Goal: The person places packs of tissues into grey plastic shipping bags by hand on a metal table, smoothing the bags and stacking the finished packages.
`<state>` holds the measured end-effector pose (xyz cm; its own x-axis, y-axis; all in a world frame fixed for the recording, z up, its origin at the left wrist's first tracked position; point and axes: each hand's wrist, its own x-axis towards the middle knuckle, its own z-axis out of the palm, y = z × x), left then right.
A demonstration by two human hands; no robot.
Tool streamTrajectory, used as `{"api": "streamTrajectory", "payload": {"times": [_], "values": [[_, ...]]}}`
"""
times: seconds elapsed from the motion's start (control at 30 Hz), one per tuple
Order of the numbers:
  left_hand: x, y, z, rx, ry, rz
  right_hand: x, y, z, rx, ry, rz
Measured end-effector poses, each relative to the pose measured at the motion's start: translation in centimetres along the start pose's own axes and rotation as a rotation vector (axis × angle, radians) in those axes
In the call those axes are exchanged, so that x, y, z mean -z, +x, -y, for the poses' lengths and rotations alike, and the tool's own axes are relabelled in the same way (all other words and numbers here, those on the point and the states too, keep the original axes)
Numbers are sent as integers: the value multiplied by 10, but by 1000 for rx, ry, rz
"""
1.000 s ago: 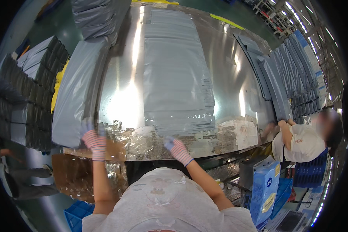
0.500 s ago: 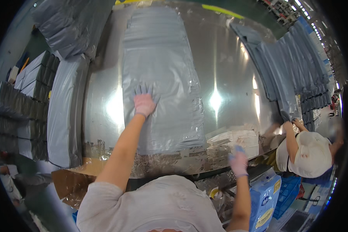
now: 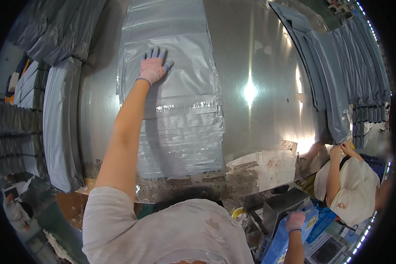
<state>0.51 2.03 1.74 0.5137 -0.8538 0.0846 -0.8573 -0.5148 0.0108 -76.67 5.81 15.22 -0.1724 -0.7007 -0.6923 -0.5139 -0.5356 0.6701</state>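
Note:
My left hand (image 3: pixel 152 69), in a pink work glove with blue-grey fingertips, lies flat with spread fingers on the top sheet of a long stack of grey plastic bags (image 3: pixel 180 152). The bags overlap lengthwise down the metal table (image 3: pixel 235 53). At the lower right, off the table edge, my right hand (image 3: pixel 295 221) wears a matching glove and rests over a blue plastic package (image 3: pixel 275 248). Its fingers point away and are hidden, so any grip cannot be made out. Next to the package stands a grey metal box (image 3: pixel 285 204).
Folded grey bags (image 3: pixel 62 123) stand along the left edge. More grey bags (image 3: pixel 339 66) are piled at the right, where a co-worker (image 3: pixel 350 185) handles them. White paper (image 3: pixel 275 165) is stuck near the front edge; a yellow tape roll (image 3: pixel 238 214) sits below.
My left hand has slid farther up the bags, and the top sheet has shifted away, baring layered bag edges. My right hand has moved down and right, from the table's front edge to the blue package.

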Motion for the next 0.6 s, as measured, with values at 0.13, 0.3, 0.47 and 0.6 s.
{"api": "streamTrajectory", "payload": {"times": [0.13,0.3,0.47,0.6], "values": [[36,-101,-43,-103,-31,-52,-7,15,-9,207,-17,6],[28,-167,-19,55,-14,56,76,-28,11,526,92,-320],[38,-135,-12,154,-20,37,236,-104,51,766,104,-745],[82,-202,-50,168,-406,-112,360,-185,84,878,71,-1032]]}}
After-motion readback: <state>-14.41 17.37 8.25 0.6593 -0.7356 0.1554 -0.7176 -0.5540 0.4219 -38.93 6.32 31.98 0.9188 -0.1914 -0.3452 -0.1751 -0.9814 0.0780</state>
